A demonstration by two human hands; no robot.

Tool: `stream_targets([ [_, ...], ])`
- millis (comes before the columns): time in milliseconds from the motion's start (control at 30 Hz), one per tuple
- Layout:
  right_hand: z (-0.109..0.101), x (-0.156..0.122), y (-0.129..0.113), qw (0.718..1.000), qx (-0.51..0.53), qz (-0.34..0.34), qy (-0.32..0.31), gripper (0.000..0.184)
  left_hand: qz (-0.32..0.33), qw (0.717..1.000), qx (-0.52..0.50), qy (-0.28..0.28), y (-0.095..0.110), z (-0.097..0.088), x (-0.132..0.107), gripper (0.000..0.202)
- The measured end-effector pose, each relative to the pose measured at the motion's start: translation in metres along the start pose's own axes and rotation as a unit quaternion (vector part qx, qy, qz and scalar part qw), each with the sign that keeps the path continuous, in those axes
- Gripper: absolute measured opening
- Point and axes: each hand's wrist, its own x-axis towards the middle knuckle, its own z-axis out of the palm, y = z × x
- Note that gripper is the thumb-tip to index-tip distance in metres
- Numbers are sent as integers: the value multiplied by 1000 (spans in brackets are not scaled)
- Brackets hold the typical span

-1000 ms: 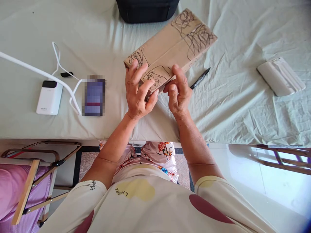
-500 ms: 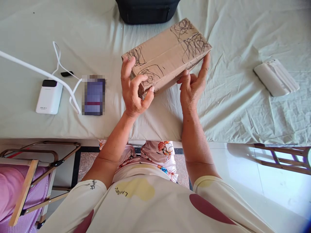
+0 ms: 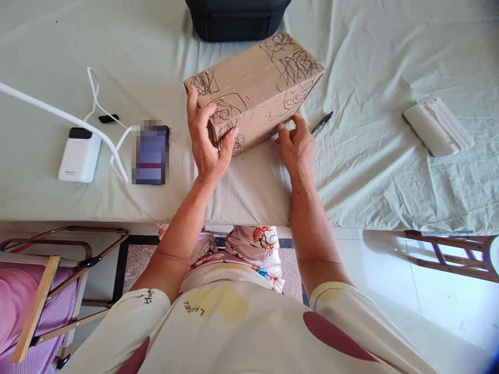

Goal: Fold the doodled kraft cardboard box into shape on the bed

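Note:
A brown cardboard box (image 3: 253, 88), scribbled with black loops on its top and near side, sits tilted at an angle in front of me. My left hand (image 3: 210, 140) grips its left end, fingers over the end and thumb on the near side. At the lower near edge, my right hand (image 3: 297, 145) pinches the box with thumb and bent fingers; part of the grip is hidden. A black marker (image 3: 323, 123) lies on the cloth just right of my right hand.
On the green cloth (image 3: 374, 182) lie a white power bank (image 3: 80, 156) with a cable, a blurred phone (image 3: 151, 156) and a pale plastic-wrapped pack (image 3: 438, 127). A black case (image 3: 237, 21) stands behind the box. A folding chair (image 3: 39, 306) is at lower left.
The box has shifted left and turned to show more of its near side. My right hand has slid down from the right corner to the lower edge, and the marker has come into view.

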Motion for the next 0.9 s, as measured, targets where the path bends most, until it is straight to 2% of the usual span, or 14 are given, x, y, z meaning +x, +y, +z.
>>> stream_targets([
  [133,-5,-2,-7,1000,1,-5,18,74,9,999,-42,26,-4,-2,0,75],
  [233,-9,-4,-17,998,61,-6,18,72,-12,997,-71,32,-7,-4,2,80],
  [333,-8,-5,-28,994,111,-18,-5,78,-35,995,-76,62,-10,-2,2,83],
  [433,-3,-8,-37,989,130,-53,-42,89,-65,986,-109,105,-9,2,0,77],
  [533,2,-13,-46,979,179,-54,-77,90,-138,975,-146,92,-9,6,-4,68],
  [600,1,-18,-51,973,203,-48,-100,86,-162,971,-157,79,-9,8,-7,63],
  [767,-4,-23,-57,970,191,-84,-121,90,-186,971,-130,76,-18,4,-7,54],
  [900,-4,-22,-49,978,137,-95,-123,92,-148,984,-76,58,-21,1,-3,57],
])
